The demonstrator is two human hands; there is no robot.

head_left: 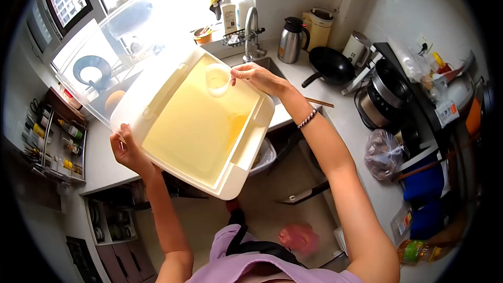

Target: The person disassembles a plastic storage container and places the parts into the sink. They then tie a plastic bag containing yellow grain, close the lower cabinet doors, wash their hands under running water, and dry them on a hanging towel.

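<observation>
A large cream plastic bin with a yellowish inside is held up tilted in front of me, a deeper yellow patch near its right side. A clear lid stands open at its upper left edge. My left hand grips the bin's left corner, fingers curled round the edge. With pinched fingers, my right hand holds a small clear cup over the upper part of the bin. Whether anything is in the cup is too faint to tell.
Behind the bin are a sink faucet and a steel kettle. A black wok and chopsticks lie on the right counter. A spice rack stands at left. An open drawer and a pink bag are below.
</observation>
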